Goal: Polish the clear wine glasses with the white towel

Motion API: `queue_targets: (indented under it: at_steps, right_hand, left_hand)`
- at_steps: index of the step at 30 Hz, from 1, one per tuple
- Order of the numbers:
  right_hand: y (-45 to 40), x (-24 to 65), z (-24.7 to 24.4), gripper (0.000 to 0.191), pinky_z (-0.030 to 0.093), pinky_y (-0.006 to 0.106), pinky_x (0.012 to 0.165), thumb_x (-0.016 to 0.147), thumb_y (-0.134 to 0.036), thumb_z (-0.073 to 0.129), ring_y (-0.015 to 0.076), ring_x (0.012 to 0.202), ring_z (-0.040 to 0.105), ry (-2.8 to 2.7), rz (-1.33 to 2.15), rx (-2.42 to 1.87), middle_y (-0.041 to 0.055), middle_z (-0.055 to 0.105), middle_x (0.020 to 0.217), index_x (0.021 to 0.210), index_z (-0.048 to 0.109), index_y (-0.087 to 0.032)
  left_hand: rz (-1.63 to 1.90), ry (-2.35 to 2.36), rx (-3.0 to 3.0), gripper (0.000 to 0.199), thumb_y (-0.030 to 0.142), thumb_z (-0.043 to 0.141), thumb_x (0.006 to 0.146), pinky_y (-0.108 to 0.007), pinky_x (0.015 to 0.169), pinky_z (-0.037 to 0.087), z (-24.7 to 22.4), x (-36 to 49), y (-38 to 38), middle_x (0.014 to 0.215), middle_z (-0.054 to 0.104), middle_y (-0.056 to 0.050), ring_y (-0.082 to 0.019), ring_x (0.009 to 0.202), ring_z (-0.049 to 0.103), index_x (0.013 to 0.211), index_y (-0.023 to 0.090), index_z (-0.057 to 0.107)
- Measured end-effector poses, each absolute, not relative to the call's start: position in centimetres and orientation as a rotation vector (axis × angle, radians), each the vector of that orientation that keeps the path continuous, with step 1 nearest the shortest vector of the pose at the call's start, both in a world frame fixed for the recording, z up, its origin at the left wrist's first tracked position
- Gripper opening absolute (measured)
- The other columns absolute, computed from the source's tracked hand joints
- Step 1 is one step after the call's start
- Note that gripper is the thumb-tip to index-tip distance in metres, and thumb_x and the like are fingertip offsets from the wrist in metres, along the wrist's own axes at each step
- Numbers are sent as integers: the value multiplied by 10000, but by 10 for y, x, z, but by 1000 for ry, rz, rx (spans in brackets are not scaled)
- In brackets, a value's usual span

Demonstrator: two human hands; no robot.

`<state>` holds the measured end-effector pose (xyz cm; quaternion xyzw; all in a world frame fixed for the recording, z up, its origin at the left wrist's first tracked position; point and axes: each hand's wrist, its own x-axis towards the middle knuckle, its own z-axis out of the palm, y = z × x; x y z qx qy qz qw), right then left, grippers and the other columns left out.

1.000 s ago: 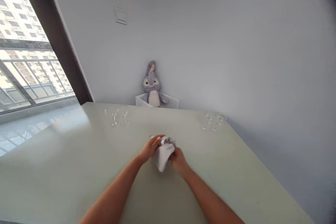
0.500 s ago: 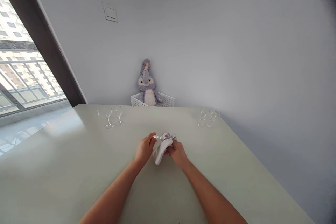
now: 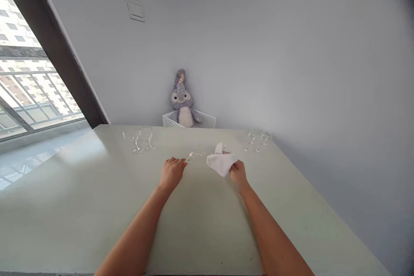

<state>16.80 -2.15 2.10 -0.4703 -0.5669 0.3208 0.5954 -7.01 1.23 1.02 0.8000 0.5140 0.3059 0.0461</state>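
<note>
A clear stemmed glass lies tilted on its side in the air over the middle of the table, its bowl toward the right. My left hand is closed on its stem end. To the right, my right hand grips a white cloth, which hangs spread out to the left of the fingers. A gap separates the cloth from the glass.
Two stemmed glasses stand at the back left, one of them here. Two more glasses are at the back right. Behind the pale table, a purple plush toy sits in a white basket against the wall.
My hands have moved apart. The cloth has come off the glass and shifted right with my right hand, while my left hand has gone slightly left and forward with the glass.
</note>
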Motion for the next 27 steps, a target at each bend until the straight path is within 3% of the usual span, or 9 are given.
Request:
queue_targets:
  at_steps: [3, 5, 7, 9, 12, 17, 21, 23, 27]
  right_hand:
    - [-33, 156, 26, 409, 345, 455, 909, 739, -258, 510, 276, 1078, 472, -1889, 226, -1147, 76, 549, 1190, 1143, 556, -216]
    - [-40, 140, 26, 487, 233, 494, 994, 734, -239, 525, 302, 1197, 351, -2206, -56, -1130, 72, 486, 1270, 1219, 492, -201]
    - [-43, 127, 24, 489, 178, 483, 1027, 756, -182, 489, 291, 1218, 322, -2325, -227, -1187, 81, 502, 1252, 1244, 461, -176]
    - [-43, 122, 21, 430, 232, 456, 1003, 768, -138, 460, 273, 1116, 431, -2325, -259, -1319, 90, 563, 1165, 1194, 502, -179]
    - [-38, 132, 21, 352, 316, 434, 929, 725, -167, 538, 249, 909, 538, -2260, -140, -1490, 89, 612, 1053, 1074, 566, -201]
    - [-28, 154, 24, 407, 355, 407, 890, 668, -215, 601, 239, 960, 541, -1942, 157, -1494, 86, 587, 1106, 1070, 546, -200]
    - [-24, 148, 15, 295, 454, 317, 667, 646, -359, 627, 211, 764, 591, -1494, 700, -1468, 41, 655, 852, 883, 602, -185]
    - [-25, 136, 8, 252, 461, 302, 625, 657, -384, 612, 202, 719, 594, -1326, 941, -1351, 25, 655, 776, 808, 617, -182]
    - [-31, 111, -6, 276, 475, 312, 665, 764, -380, 498, 198, 771, 599, -1285, 1083, -1127, 29, 657, 822, 908, 625, -182]
  left_hand:
    - [836, 1705, 2632, 237, 269, 395, 865, -341, 712, 359, 11, -70, 11, 694, 630, -50, -219, 788, 527, 921, 210, 619]
    - [797, 1581, 2799, 197, 228, 431, 846, -337, 719, 360, 10, -62, 6, 693, 615, -55, -210, 785, 517, 836, 195, 625]
    - [751, 1327, 2970, 174, 179, 466, 820, -333, 742, 361, 10, -51, -1, 694, 600, -59, -199, 790, 505, 730, 185, 615]
    - [726, 1104, 3066, 186, 150, 464, 815, -328, 763, 361, 9, -40, -8, 697, 590, -61, -190, 794, 494, 688, 181, 598]
    - [768, 1057, 3072, 211, 166, 406, 848, -333, 752, 363, 8, -31, -12, 685, 574, -61, -191, 780, 483, 756, 179, 596]
    - [835, 1261, 2914, 212, 223, 404, 855, -334, 716, 370, 3, -34, -8, 659, 583, -55, -205, 769, 493, 855, 188, 612]
    - [978, 1453, 2487, 230, 213, 398, 837, -288, 639, 382, 0, -32, -10, 685, 617, -46, -188, 728, 516, 881, 202, 623]
    - [1029, 1443, 2235, 240, 170, 399, 802, -265, 618, 386, -1, -27, -15, 701, 623, -30, -169, 704, 529, 878, 207, 623]
    - [1025, 1276, 1787, 278, 127, 373, 722, -240, 582, 402, -6, -15, -23, 671, 609, 3, -138, 628, 550, 876, 188, 596]
